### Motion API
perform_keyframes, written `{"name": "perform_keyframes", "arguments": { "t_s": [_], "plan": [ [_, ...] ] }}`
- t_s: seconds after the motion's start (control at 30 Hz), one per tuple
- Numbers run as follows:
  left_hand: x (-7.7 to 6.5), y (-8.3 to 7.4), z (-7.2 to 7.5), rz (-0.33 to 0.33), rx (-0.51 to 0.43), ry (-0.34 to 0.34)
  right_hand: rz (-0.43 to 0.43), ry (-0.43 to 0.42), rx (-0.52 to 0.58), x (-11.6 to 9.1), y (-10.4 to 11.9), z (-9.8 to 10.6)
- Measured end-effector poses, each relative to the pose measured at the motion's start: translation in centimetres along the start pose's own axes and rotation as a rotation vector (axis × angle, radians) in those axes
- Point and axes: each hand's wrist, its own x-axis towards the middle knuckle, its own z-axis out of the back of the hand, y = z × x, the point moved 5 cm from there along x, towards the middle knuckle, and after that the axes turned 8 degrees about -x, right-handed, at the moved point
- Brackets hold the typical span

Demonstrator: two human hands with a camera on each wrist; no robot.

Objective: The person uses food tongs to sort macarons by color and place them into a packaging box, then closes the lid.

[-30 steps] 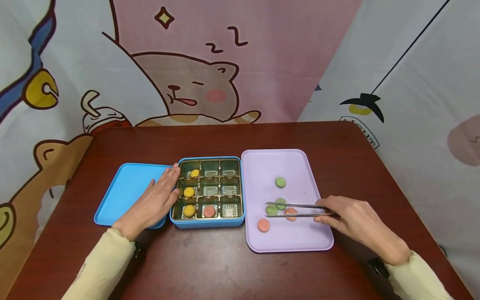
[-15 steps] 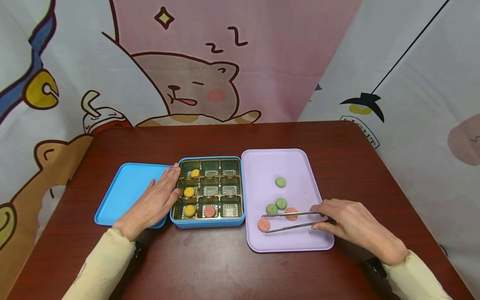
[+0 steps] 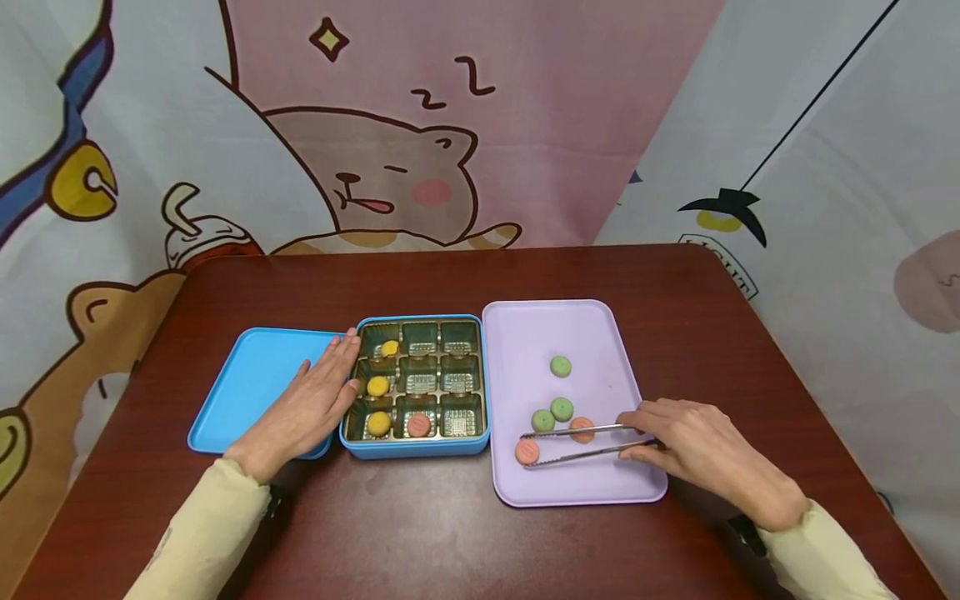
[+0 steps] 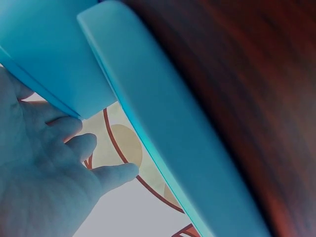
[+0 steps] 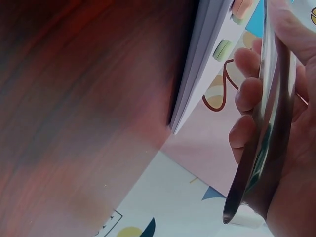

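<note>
My right hand [image 3: 701, 450] grips metal tongs [image 3: 592, 454] over the lilac tray [image 3: 540, 325]. The tongs' tips stand apart on either side of a pink macaron [image 3: 527, 451]; whether they touch it I cannot tell. An orange-pink macaron [image 3: 582, 430] lies partly behind the upper tong arm. Three green macarons, one of them the farthest back [image 3: 560, 367], are also on the tray. With straight fingers, my left hand [image 3: 303, 412] rests against the left side of a blue box [image 3: 420, 450]. Three yellow macarons fill its left column, and a pink macaron [image 3: 418, 426] sits in the front middle compartment.
A blue lid [image 3: 258, 375] lies left of the box, partly under my left hand and forearm. The tray's left edge adjoins the box. The brown table [image 3: 420, 533] runs back to a wall cloth with cartoon drawings [image 3: 555, 125].
My right hand has brought the tongs forward, towards the table's near side, from around the green macarons to around the pink macaron at the tray's front left. My left hand stays put.
</note>
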Motion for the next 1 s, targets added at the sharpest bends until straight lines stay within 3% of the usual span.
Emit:
{"name": "perform_keyframes", "arguments": {
  "t_s": [0.7,1.0],
  "plan": [
    [0.0,0.0,0.0,-0.001,-0.003,-0.002,-0.074,0.043,-0.003,0.6,-0.4,0.4],
    [0.0,-0.1,0.0,-0.007,-0.003,-0.002,-0.067,-0.038,-0.004,1.1,-0.6,1.8]
  ]
}}
